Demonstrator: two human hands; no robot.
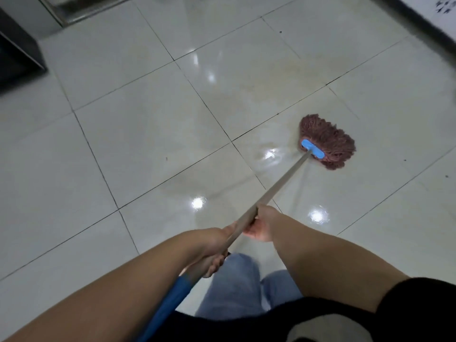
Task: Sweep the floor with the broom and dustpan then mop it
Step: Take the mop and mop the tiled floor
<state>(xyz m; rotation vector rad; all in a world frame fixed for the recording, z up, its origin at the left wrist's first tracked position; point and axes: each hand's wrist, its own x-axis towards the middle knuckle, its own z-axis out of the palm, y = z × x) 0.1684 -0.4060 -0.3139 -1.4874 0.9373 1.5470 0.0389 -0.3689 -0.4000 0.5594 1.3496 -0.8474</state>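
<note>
Reddish-brown mop head (327, 141) pressed flat on glossy tiled floor (148, 134), far beyond fingers — blue clamp (312, 149) joined to it at near edge. Metal handle (278, 186) gripped by right hand (261, 224), fingers curled round shaft; lower down, left hand (212, 248) wrapped round same shaft, just above blue grip section (167, 302). Jeans (237, 287) seen beneath both hands.

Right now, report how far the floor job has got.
Sweeping seems over: no broom or dustpan in view. Mopping is in hand: both hands, left and right, grip the metal pole of the reddish string mop. Wet sheen nearby; specks remain on the white tiled floor.
</note>
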